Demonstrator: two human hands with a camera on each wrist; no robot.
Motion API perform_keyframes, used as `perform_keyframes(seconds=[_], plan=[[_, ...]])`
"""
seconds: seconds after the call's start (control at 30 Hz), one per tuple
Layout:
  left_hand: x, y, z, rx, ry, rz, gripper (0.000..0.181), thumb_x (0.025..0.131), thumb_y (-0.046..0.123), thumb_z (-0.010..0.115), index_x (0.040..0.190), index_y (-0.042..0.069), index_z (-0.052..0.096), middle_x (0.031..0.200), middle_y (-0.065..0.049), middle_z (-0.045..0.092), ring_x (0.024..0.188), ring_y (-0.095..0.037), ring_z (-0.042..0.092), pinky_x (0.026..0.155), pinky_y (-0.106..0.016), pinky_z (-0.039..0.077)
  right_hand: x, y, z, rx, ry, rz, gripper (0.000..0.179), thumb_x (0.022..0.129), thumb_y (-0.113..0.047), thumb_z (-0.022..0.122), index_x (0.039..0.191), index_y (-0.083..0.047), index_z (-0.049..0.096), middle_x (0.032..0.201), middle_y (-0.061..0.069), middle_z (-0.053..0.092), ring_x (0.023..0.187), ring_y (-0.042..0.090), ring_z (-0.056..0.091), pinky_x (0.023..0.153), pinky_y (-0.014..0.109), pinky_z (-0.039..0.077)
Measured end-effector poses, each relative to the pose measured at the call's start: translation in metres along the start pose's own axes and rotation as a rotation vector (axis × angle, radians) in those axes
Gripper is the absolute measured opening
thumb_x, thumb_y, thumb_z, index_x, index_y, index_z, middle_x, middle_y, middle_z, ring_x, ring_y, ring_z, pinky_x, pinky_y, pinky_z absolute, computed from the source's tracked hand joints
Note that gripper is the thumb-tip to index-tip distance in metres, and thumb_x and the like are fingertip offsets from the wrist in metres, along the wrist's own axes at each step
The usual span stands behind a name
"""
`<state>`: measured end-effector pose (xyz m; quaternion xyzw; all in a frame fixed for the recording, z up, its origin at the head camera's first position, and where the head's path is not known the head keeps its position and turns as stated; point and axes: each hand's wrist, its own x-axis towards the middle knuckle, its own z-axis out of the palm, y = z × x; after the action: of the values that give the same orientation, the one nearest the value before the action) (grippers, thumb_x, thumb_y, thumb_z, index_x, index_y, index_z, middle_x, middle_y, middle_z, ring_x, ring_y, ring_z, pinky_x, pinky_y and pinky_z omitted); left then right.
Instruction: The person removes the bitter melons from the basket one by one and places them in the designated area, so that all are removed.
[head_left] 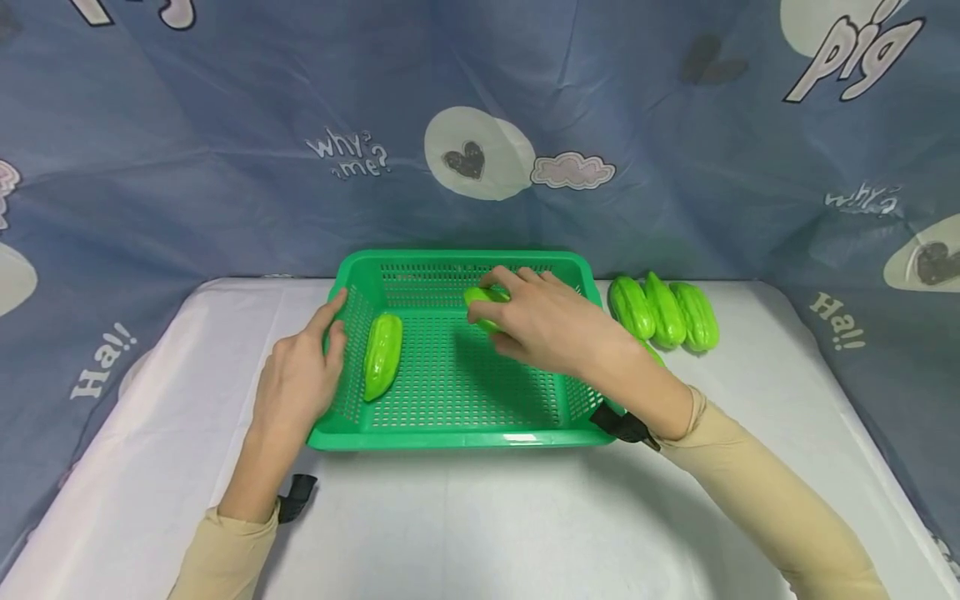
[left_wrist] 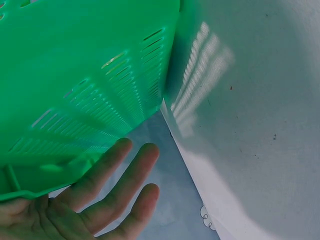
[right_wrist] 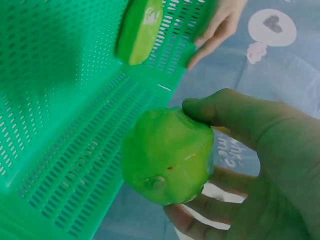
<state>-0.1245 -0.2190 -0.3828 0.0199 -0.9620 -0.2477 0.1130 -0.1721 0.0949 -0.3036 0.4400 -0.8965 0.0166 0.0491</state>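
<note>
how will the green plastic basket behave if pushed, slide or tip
The green plastic basket is probably light for its size, since it is full of holes. Being wide and low, it would likely slide before tipping. Its shiny rim might feel slippery.

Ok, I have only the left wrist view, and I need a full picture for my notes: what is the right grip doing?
Observer: The right grip holds a green vegetable over the basket.
Operator: I see only the outside of that. Is anything lying inside it?
Observer: Yes, a second vegetable lies inside, toward the left wall.
Operator: And are there any outside?
Observer: At least three more vegetables lie side by side on the table, to the right of the basket.
</note>
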Motion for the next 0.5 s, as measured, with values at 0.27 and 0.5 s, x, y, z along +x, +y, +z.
perform_keyframes(seconds=[0.27,0.5], plan=[[0.0,0.0,0.001,0.001,-0.002,0.007,0.051,0.118,0.033,0.037,0.167,0.022,0.043,0.05,-0.006,0.045,0.042,-0.019,0.037,0.041,-0.035,0.033,-0.028,0.004,0.0,0.001,0.055,0.021,0.024,0.101,-0.022,0.077,0.124,-0.022,0.072,0.142,0.014,0.064,0.104,0.037,0.068,0.08,0.047,0.058],[0.0,0.0,0.0,0.003,-0.005,0.002,0.051,0.118,0.033,0.036,0.167,0.022,0.043,0.05,-0.006,0.044,0.042,-0.02,0.036,0.041,-0.035,0.034,-0.052,0.007,-0.002,-0.012,0.111,0.046,0.023,0.098,-0.021,0.08,0.12,-0.021,0.072,0.139,0.015,0.064,0.096,0.035,0.065,0.081,0.05,0.059]])
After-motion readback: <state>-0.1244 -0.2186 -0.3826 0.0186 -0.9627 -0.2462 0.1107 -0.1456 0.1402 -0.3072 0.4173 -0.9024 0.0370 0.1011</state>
